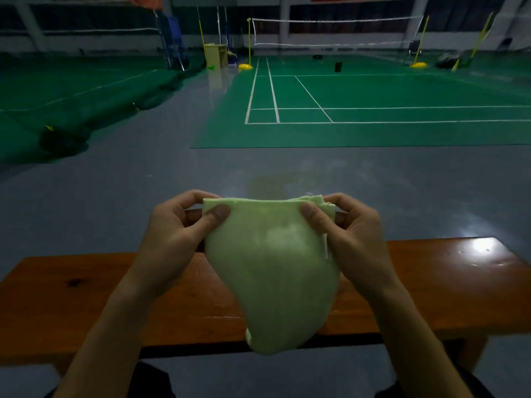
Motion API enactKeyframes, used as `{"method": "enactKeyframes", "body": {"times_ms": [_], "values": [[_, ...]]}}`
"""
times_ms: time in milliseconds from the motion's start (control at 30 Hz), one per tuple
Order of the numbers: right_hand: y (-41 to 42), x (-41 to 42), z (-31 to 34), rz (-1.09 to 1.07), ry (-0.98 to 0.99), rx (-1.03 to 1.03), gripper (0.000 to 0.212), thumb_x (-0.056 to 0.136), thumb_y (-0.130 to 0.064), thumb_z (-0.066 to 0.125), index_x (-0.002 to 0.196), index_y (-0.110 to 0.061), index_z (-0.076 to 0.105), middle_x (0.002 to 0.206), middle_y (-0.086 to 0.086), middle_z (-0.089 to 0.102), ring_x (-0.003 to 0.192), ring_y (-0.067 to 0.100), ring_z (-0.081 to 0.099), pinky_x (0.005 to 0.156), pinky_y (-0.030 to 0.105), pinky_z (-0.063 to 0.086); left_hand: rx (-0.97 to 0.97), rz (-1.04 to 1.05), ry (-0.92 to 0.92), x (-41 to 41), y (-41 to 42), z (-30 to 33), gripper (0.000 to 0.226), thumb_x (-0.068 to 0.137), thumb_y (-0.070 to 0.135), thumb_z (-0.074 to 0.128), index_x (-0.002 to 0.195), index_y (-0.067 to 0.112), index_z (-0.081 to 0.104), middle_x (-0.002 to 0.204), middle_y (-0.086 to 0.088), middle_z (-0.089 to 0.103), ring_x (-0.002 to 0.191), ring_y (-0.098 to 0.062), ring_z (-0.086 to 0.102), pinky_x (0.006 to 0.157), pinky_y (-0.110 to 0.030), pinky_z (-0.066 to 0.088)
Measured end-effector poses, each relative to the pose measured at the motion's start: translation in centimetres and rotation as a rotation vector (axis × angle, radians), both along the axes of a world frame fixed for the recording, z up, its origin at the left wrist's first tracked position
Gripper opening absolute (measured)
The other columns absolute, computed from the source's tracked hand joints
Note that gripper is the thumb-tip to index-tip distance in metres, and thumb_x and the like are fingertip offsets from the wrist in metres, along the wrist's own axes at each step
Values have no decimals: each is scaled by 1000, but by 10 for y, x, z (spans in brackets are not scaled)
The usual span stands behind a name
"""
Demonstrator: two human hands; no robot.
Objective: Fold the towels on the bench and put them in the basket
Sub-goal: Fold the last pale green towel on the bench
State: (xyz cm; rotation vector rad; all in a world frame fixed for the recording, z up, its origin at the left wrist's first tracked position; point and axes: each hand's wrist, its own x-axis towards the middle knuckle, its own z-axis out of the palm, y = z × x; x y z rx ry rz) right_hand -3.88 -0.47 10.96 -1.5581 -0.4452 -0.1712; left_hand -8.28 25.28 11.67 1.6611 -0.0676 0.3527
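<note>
Both my forearms reach in over the wooden bench [86,297], holding a pale green towel [273,268] up above it. Its long axis hangs vertical, straight top edge away from me, narrowing to a rounded fold pointing down toward me. It looks soft and doubled. My left hand [175,239] pinches the top left corner, thumb over curled fingers; my right hand [353,234] pinches the top right corner likewise.

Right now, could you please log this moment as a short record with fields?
Setting: indoor badminton court
Towel: pale green towel, held up above the wooden bench
Left hand: left hand pinches the top left corner
Right hand: right hand pinches the top right corner
Basket: not in view
</note>
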Motion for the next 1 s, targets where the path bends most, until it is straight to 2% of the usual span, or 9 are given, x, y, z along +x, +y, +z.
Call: {"method": "enactKeyframes", "body": {"times_ms": [133, 233, 300, 433, 500, 633, 733, 900, 1000], "values": [[-15, -15, 13, 124, 113, 44, 28, 87, -24, 75, 98, 1, 69, 81, 14, 76, 69, 25, 73, 57, 35, 59, -168, -141, 45, -17, 6, 6, 15, 86, 19, 67, 92, 11, 78, 89, -18, 75, 78, -31, 75, 60, -35, 62], [-17, -16, 9, 115, 168, 62, 29, 86, -25, 77, 94, 2, 69, 81, 15, 76, 68, 24, 72, 56, 33, 57, -176, -146, 79, -16, 6, 1, 16, 86, 15, 68, 92, 7, 80, 91, -21, 76, 79, -32, 76, 62, -37, 64], [-13, -10, -2, 76, 196, 30, 29, 88, -25, 78, 93, 1, 69, 84, 13, 77, 72, 26, 75, 60, 36, 58, -131, -105, 115, -8, 6, -10, 21, 86, 16, 72, 98, 0, 78, 95, -23, 77, 84, -37, 77, 65, -42, 65], [-3, 18, -42, -30, 268, -36, 34, 87, -28, 83, 94, 2, 71, 89, 16, 78, 86, 35, 77, 79, 58, 62, -65, -19, 172, 17, 5, -48, 23, 86, 17, 79, 99, -2, 76, 94, -20, 78, 85, -39, 77, 64, -42, 64], [3, 36, -65, -70, 277, -75, 30, 86, -27, 85, 91, 0, 72, 88, 14, 78, 86, 32, 77, 81, 55, 63, -36, 9, 190, 31, 6, -69, 23, 84, 16, 81, 98, -1, 77, 92, -18, 79, 84, -35, 77, 65, -41, 64], [14, 74, -106, -121, 287, -156, 23, 88, -23, 84, 91, -3, 75, 87, 11, 79, 83, 24, 77, 73, 42, 62, -15, 62, 216, 68, 16, -107, 25, 81, 17, 84, 98, 0, 77, 92, -16, 79, 83, -29, 77, 67, -40, 63], [24, 105, -132, -159, 296, -219, 20, 91, -23, 81, 95, -4, 76, 88, 9, 78, 77, 15, 74, 71, 36, 59, 3, 115, 227, 98, 23, -133, 14, 87, 7, 81, 97, 0, 75, 88, -12, 79, 79, -22, 76, 62, -34, 62], [42, 151, -157, -209, 311, -282, 13, 97, -18, 73, 99, -5, 74, 82, 2, 73, 69, 11, 67, 59, 24, 52, 62, 181, 216, 145, 34, -164, 12, 94, 6, 75, 87, 15, 72, 80, 0, 78, 75, -15, 73, 67, -37, 59], [50, 168, -164, -217, 336, -328, 11, 100, -14, 65, 99, -5, 72, 79, 5, 72, 65, 15, 66, 60, 33, 55, 79, 226, 221, 169, 41, -180, 13, 94, 12, 77, 85, 20, 71, 84, -4, 77, 80, -21, 73, 74, -43, 60]]}}
